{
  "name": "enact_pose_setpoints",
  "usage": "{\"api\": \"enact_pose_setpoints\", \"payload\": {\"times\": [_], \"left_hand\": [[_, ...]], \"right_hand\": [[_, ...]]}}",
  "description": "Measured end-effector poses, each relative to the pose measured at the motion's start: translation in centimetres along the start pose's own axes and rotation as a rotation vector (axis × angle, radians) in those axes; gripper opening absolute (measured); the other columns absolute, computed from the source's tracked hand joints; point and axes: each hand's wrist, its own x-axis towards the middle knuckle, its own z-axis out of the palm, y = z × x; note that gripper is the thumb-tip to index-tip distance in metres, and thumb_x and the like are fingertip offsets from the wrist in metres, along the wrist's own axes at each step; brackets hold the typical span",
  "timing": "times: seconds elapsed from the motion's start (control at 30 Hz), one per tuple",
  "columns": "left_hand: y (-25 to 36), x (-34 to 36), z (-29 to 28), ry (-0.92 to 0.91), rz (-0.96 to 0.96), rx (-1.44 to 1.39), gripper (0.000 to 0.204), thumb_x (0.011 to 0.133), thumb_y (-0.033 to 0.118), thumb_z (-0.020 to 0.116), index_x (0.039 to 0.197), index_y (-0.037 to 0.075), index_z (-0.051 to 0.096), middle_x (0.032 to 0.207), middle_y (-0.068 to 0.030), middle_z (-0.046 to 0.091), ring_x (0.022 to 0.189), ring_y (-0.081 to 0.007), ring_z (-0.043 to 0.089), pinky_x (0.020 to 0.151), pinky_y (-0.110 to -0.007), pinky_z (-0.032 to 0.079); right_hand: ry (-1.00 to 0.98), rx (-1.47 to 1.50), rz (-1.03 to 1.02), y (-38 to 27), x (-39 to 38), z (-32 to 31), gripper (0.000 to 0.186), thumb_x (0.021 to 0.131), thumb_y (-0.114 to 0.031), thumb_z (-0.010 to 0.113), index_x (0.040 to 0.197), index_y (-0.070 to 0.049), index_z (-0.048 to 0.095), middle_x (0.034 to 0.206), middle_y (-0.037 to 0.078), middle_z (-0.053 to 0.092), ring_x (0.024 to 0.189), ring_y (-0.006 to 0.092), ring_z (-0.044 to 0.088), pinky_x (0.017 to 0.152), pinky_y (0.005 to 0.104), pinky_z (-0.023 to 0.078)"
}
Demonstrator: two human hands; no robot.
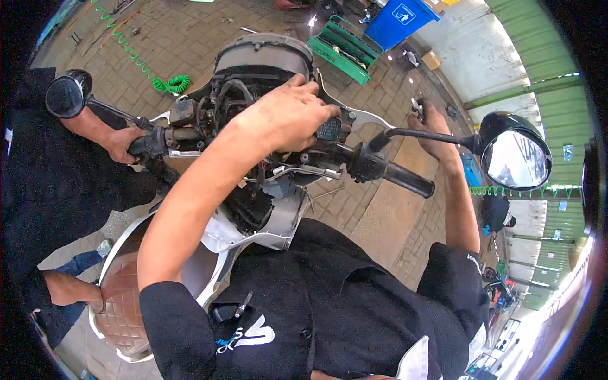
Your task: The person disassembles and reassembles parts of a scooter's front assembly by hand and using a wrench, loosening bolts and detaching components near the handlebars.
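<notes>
My left hand reaches across a partly stripped scooter handlebar. Its fingers are bent down beside the headlight housing, and the fingertips are partly hidden, so what they pinch cannot be made out. Out to the right, past the mirror stem, my right hand is closed around a small shiny metal tool whose exact kind is unclear. Exposed cables and wiring show around the bar's middle. The black right grip has no hand on it.
A co-worker's hand holds the left grip. Round mirrors stick out on both sides. Beyond are a green toolbox, a blue bin and a coiled green hose. Another person's hand touches the brown quilted seat.
</notes>
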Motion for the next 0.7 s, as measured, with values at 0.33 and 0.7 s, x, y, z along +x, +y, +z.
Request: {"api": "enact_pose_setpoints", "payload": {"times": [0.33, 0.7], "left_hand": [[-5.0, 8.7, -1.1, -0.094, 0.116, 0.083, 0.028, 0.076, 0.029, 0.066, 0.099, 0.012, 0.066, 0.097, -0.0150, 0.064, 0.104, -0.0298, 0.055, 0.093, -0.043, 0.041], [-4.4, 9.2, 1.3, -0.329, 0.038, 0.140, 0.022, 0.076, 0.024, 0.061, 0.094, 0.012, 0.068, 0.100, -0.0143, 0.065, 0.095, -0.0297, 0.062, 0.086, -0.041, 0.047]], "right_hand": [[0.274, -0.152, -0.357, -2.1, 0.3, -0.4, 0.029, 0.075, -0.014, 0.062, 0.102, -0.004, 0.058, 0.107, 0.018, 0.057, 0.092, 0.0333, 0.059, 0.074, 0.0392, 0.048], [-0.140, -0.179, -0.548, -5.4, -0.7, -2.0, 0.032, 0.064, -0.007, 0.064, 0.096, -0.007, 0.064, 0.071, 0.014, 0.059, 0.069, 0.0335, 0.060, 0.062, 0.0414, 0.048]]}}
